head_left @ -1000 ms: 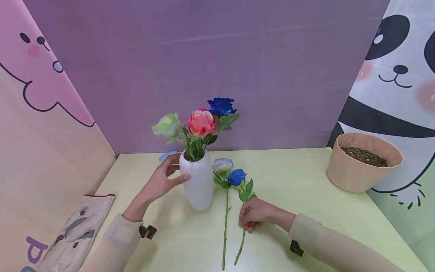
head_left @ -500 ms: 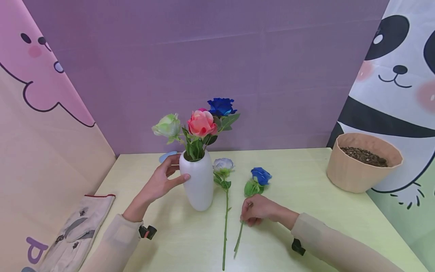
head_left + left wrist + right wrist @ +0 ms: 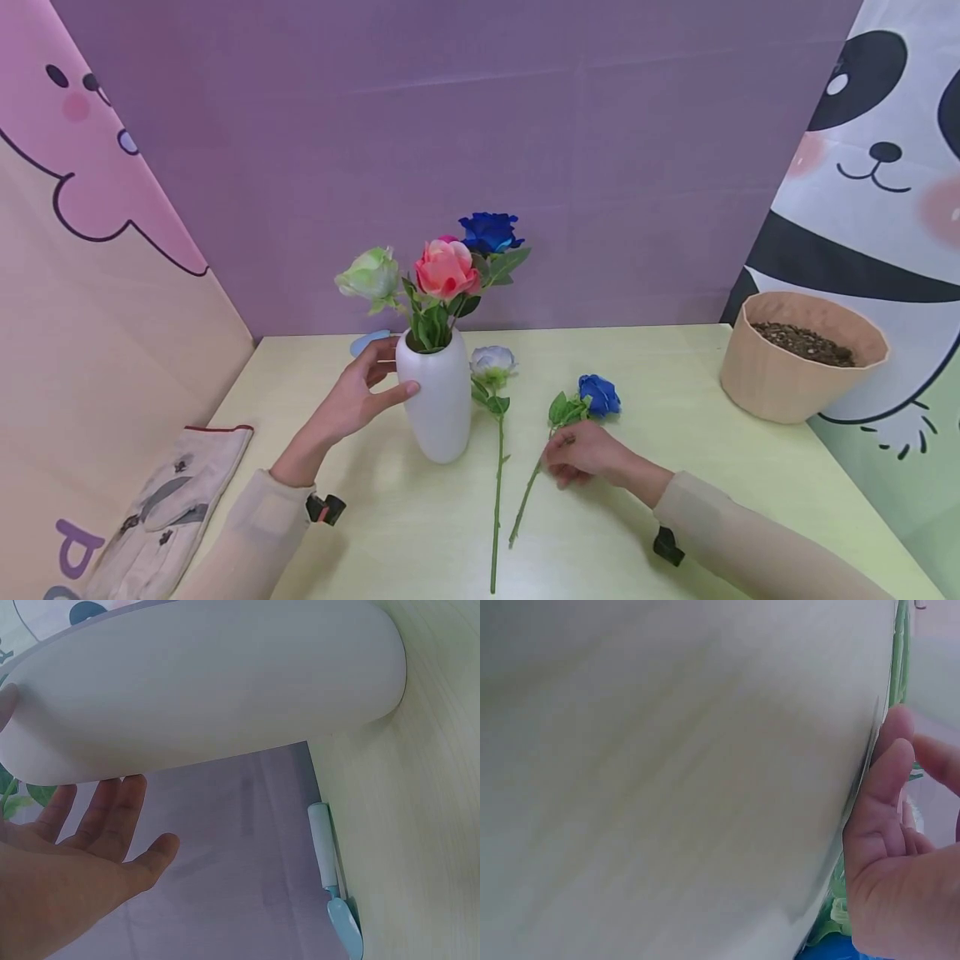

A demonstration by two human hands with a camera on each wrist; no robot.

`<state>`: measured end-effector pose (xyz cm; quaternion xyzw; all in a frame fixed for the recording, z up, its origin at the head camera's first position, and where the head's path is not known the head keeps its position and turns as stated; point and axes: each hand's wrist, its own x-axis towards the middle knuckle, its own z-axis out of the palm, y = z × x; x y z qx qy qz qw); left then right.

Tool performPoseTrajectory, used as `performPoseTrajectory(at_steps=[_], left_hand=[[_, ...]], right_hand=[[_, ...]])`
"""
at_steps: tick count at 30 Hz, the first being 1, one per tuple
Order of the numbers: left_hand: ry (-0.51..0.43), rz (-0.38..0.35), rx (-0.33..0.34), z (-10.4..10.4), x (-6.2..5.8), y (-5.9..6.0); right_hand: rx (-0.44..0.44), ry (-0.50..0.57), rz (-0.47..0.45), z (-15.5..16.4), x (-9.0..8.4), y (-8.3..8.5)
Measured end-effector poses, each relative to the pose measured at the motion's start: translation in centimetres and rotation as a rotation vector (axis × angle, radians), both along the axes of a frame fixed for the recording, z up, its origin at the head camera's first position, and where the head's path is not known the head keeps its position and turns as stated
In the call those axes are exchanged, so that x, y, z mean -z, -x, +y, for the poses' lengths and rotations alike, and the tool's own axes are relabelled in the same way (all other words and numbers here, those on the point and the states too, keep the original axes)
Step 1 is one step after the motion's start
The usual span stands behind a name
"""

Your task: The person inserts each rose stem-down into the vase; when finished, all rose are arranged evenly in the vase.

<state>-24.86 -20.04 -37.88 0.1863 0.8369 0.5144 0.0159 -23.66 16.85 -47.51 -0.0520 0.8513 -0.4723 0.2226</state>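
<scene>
Head view: the left hand (image 3: pixel 351 406) rests against the left side of the white ceramic vase (image 3: pixel 440 402), thumb on the front wall, fingers extended behind it; the grip is wide and cups the vase without closing. The vase stands upright on the pale yellow tabletop (image 3: pixel 660 467) and holds a pale green rose (image 3: pixel 369 276), a pink rose (image 3: pixel 446 269) and a dark blue rose (image 3: pixel 488 231).

The right hand (image 3: pixel 583 452) pinches the green stem of a loose blue artificial rose (image 3: pixel 599 394); the bloom lies up and right of the hand, the stem end runs down-left over the tabletop. A pale lavender rose (image 3: pixel 492 363) lies flat between the vase and the blue rose, its stem pointing toward the camera.

Left wrist view: the vase wall (image 3: pixel 210 682) fills the upper frame, with the open palm and straight fingers (image 3: pixel 112 814) below it. It alone shows clearly a light blue tool (image 3: pixel 334 896) lying at the back wall.

Right wrist view: blurred tabletop, curled fingers (image 3: pixel 889 787) beside a green stem (image 3: pixel 901 645); the pinch point itself cannot be told here.

Head view only: a tan paper pot of soil (image 3: pixel 802 354) at far right and a grey work glove (image 3: pixel 168 508) at far left.
</scene>
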Motion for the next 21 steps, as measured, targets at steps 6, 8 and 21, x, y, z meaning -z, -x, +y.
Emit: performPoseTrajectory(at_steps=[6, 8, 21], left_hand=[[-0.002, 0.01, 0.004, 0.0, 0.0, 0.1], [-0.003, 0.011, 0.003, 0.0, -0.1, 0.1], [-0.006, 0.004, 0.002, 0.0, 0.0, 0.1]], right_hand=[[0.04, 0.0, 0.016, 0.5, -0.1, -0.1], [0.066, -0.004, 0.016, 0.5, -0.1, 0.0], [0.194, -0.044, 0.043, 0.1, 0.5, 1.8]])
